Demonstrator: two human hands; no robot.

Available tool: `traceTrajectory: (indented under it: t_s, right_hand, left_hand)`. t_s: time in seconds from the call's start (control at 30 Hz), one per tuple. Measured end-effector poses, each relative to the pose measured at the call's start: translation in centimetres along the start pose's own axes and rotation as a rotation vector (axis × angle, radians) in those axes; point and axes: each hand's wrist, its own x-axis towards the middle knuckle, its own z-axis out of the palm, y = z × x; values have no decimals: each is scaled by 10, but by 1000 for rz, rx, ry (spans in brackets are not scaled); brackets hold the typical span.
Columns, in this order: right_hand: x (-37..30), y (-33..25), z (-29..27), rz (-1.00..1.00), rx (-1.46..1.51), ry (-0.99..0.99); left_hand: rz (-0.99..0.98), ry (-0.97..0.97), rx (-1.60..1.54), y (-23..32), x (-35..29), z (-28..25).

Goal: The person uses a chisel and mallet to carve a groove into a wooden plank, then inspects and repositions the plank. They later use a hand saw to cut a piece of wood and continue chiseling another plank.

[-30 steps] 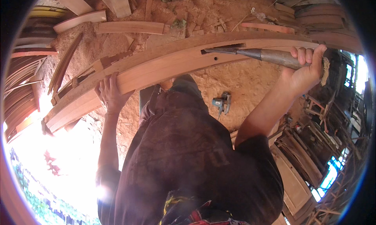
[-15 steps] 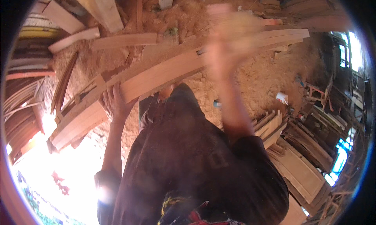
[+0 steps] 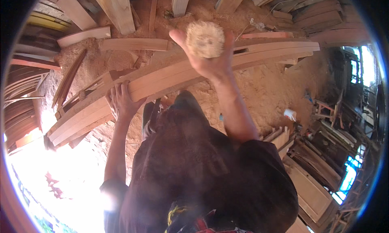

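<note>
A long curved wooden beam [image 3: 162,77] runs from lower left to upper right in front of me. My left hand [image 3: 121,100] grips its left half, fingers laid over the wood and thumb stretched along the near side. Above the beam's middle, my right hand [image 3: 212,64] holds what looks like a wooden mallet [image 3: 205,40], its round pale end frayed and facing up. Its handle is hidden. A dark slot [image 3: 241,51] shows in the beam just right of that hand.
Curved boards [image 3: 133,44] and upright planks [image 3: 180,2] lie and stand beyond the beam. Stacked curved pieces [image 3: 26,85] fill the left side. Sawdust covers the ground [image 3: 263,91]. A white container [image 3: 289,114] and a panelled wooden door [image 3: 310,188] are at right.
My right hand and the mallet, blurred before, have shifted left and now show sharply. The slot has come into view beside them. My left hand keeps its place on the beam.
</note>
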Motion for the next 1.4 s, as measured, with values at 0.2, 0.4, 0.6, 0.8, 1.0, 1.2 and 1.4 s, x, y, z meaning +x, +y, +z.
traceTrajectory:
  t_s: [0.2, 0.4, 0.6, 0.8, 1.0, 1.2, 1.4]
  right_hand:
    - [5, 2, -32, -170, -36, -111]
    - [-28, -40, 31, 64, 219, -161]
    - [-70, -42, 69, -230, -186, -495]
    - [2, 20, -139, 358, 520, 69]
    - [16, 23, -166, 467, 287, 184]
    - [3, 37, -207, 429, 621, 180]
    - [-14, 64, -198, 351, 577, 49]
  left_hand:
    - [56, -25, 1, -1, -1, 0]
    - [-10, -7, 76, -7, -5, 14]
    - [-30, -54, 45, -9, -7, 14]
    - [46, 32, -14, -6, -8, 4]
    - [71, 69, -15, -6, -7, 5]
    - [84, 54, 35, -9, -9, 3]
    - [87, 32, 28, -10, -9, 0]
